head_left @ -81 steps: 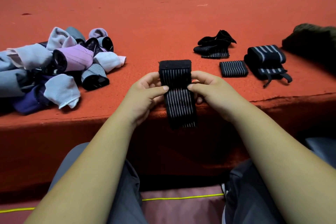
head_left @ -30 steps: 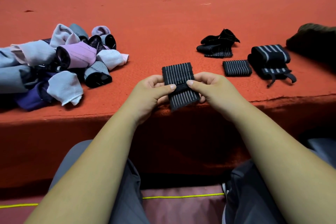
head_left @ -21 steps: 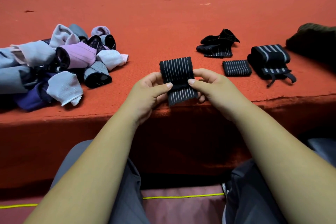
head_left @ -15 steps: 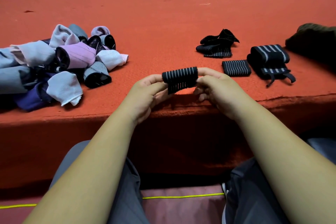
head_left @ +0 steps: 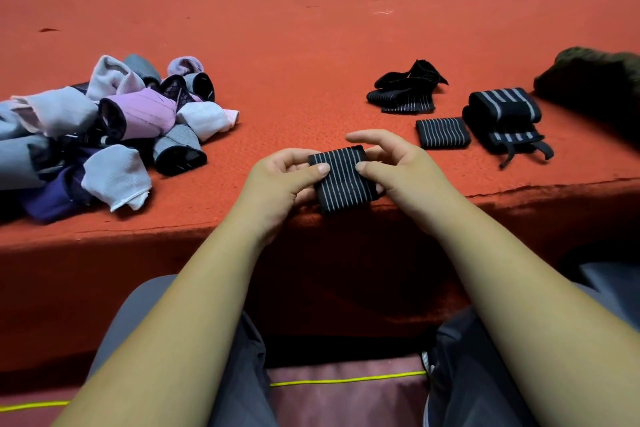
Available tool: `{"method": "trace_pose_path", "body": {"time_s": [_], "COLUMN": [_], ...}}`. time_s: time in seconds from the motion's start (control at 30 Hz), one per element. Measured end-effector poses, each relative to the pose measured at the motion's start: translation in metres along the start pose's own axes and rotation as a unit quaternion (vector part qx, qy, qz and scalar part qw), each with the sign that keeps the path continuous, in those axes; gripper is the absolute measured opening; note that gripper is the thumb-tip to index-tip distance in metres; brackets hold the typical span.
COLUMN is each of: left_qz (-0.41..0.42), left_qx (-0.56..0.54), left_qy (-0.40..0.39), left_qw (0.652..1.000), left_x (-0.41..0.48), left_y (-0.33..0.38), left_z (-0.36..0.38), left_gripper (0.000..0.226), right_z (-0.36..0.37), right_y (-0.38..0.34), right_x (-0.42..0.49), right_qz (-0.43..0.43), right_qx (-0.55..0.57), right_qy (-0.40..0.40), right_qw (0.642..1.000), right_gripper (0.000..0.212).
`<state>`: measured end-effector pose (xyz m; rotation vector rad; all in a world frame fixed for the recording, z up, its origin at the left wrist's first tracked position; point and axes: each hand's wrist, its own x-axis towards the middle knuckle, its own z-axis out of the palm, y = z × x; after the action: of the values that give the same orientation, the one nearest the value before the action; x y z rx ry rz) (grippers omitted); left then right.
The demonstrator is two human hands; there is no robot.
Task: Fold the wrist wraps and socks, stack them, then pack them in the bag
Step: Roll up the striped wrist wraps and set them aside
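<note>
The left hand (head_left: 277,180) and right hand (head_left: 398,166) pinch the wrist wrap (head_left: 343,180), which looks folded. Next it probably stacks on the small wrap (head_left: 443,133) to their right.

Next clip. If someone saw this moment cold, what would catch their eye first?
The left hand and right hand pinch a folded striped wrap at the near edge of the red ledge. A jumbled heap of socks, pale and purple, lies on the left. On the right, a small folded wrap lies beside a bigger rolled wrap.
</note>
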<state>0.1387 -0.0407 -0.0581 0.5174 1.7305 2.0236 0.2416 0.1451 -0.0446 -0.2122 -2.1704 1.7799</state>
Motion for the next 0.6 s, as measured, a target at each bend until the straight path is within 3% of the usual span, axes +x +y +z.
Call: {"method": "trace_pose_path", "body": {"time_s": [0.3,0.6], "left_qz": [0.015,0.02], "left_qx": [0.005,0.073], "left_qy": [0.025,0.072], "left_qw": [1.0,0.995], "left_x": [0.012,0.071], "left_y": [0.002,0.01], "left_z": [0.024,0.088], "left_gripper": [0.028,0.022], "right_z": [-0.017,-0.062], "right_y": [0.004,0.004], "right_x": [0.009,0.023], "right_qz": [-0.032,0.011], "right_qx": [-0.065,-0.167], "right_qy": [0.141,0.265], "right_qw": [0.987,0.95], "right_gripper": [0.022,0.005]}}
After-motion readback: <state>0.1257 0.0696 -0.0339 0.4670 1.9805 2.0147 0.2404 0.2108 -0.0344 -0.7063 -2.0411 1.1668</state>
